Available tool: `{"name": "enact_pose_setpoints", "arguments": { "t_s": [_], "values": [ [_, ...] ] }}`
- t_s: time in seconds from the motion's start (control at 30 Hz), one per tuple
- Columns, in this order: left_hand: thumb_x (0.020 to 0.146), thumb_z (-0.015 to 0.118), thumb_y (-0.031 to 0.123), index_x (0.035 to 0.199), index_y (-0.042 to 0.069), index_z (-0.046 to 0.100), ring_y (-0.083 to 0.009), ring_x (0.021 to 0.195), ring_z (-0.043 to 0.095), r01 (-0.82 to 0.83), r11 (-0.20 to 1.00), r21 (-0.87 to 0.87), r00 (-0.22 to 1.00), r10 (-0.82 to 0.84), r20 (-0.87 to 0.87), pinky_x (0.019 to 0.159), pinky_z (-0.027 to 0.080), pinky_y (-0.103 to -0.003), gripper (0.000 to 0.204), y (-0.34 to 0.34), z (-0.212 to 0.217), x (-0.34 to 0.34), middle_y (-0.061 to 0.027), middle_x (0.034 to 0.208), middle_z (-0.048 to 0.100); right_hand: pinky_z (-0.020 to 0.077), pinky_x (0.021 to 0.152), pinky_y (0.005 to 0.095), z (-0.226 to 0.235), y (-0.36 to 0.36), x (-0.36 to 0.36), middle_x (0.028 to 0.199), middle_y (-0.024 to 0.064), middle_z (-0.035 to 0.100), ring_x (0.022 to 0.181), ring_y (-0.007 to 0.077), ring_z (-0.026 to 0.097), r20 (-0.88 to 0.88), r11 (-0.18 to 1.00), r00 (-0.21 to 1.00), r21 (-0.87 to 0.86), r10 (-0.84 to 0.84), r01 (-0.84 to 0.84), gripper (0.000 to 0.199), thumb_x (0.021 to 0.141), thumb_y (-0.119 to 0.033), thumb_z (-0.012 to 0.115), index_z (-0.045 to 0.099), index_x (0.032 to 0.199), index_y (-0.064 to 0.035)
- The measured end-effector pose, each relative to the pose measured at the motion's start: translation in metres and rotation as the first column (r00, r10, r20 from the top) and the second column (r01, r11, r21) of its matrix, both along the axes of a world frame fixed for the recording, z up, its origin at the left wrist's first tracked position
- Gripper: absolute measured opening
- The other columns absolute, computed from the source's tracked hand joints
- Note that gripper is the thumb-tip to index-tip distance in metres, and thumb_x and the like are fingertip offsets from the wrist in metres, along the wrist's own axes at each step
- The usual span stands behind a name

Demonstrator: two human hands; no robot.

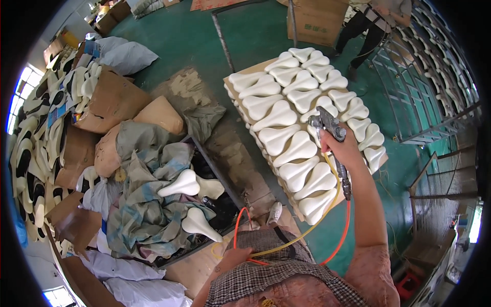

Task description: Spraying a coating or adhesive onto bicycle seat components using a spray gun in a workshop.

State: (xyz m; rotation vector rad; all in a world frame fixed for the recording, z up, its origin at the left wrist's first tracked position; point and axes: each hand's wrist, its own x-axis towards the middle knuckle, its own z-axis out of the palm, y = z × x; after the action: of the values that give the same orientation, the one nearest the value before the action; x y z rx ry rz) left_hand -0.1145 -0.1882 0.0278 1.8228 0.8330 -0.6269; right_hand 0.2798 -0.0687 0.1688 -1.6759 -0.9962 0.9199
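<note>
My right hand (343, 148) is wrapped round the grip of a grey metal spray gun (327, 123), held above rows of white bicycle saddle pads (279, 138). A yellow hose (327, 212) and an orange hose (346, 230) run down from the gun toward my waist. Low at my front, my left hand (234, 260) is closed round the hoses; its fingers show only in part. The pads lie close together on a cardboard-topped stack. Whether spray is coming out cannot be seen.
On the left, loose white pads (199, 225) lie on a crumpled grey-green cloth (146, 199) beside a dark-framed bin (212, 171). Cardboard boxes (112, 102) heaped with pads stand behind. Metal racks (409, 102) are at the right. Another person (368, 30) stands at the far right.
</note>
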Motion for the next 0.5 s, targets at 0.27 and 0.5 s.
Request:
{"name": "enact_pose_setpoints", "arguments": {
  "t_s": [0.27, 0.5],
  "values": [
    [0.085, 0.045, 0.025, 0.113, 0.017, 0.05, -0.0329, 0.085, 0.061, 0.059, 0.997, -0.056, 0.995, -0.063, -0.078, 0.07, 0.048, -0.042, 0.029, 0.013, 0.007, 0.039, -0.0149, 0.092, 0.063, 0.0458, 0.05, 0.0228, 0.001, -0.033, 0.097, 0.062, 0.0031, 0.057, 0.052, 0.0103, 0.056, 0.132, 0.925, 0.916, 0.09, -0.378, 0.368, 0.02, 0.084, -0.02, 0.06, 0.054, 0.08, -0.0012],
    [0.086, 0.043, 0.024, 0.111, 0.017, 0.052, -0.0312, 0.085, 0.061, 0.158, 0.987, -0.005, 0.986, -0.158, -0.057, 0.07, 0.048, -0.041, 0.027, 0.016, 0.005, 0.056, -0.0129, 0.092, 0.063, 0.0456, 0.051, 0.0227, 0.006, -0.044, 0.081, 0.065, 0.0036, 0.058, 0.054, 0.0103, 0.056, 0.065, 0.978, 0.976, 0.012, -0.21, 0.209, 0.022, 0.084, -0.023, 0.061, 0.055, 0.082, -0.0015]
  ]
}}
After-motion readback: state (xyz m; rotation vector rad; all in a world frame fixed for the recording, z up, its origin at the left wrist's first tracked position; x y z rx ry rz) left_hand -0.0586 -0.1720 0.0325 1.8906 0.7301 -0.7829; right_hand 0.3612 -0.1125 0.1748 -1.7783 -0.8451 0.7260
